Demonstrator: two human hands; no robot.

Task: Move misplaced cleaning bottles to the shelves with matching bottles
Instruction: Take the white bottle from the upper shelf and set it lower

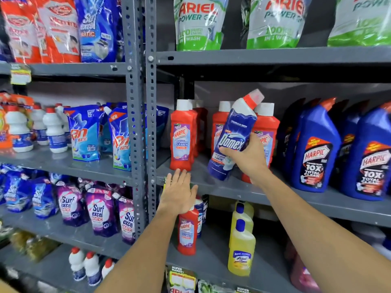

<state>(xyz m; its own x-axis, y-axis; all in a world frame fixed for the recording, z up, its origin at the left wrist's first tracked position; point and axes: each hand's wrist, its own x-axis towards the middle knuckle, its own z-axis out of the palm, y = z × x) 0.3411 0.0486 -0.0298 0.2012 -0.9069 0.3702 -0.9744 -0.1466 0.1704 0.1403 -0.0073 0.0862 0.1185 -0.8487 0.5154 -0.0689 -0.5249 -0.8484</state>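
My right hand (246, 155) grips a blue Domex bottle (231, 136) with a red and white angled cap, tilted above the middle shelf in front of red Harpic bathroom cleaner bottles (182, 134). My left hand (178, 192) is flat with fingers spread, over the front edge of that shelf, just above a lone red Harpic bottle (187, 231) on the shelf below. Behind that bottle stand blue bottles (200, 216), partly hidden. Yellow Lizol bottles (241, 244) stand to its right.
Large blue Harpic bottles (313, 149) fill the right of the middle shelf (296, 197). Ariel pouches (196, 24) stand on the top shelf. A grey perforated upright (139, 123) divides the racks; pouches and white bottles (56, 132) fill the left rack.
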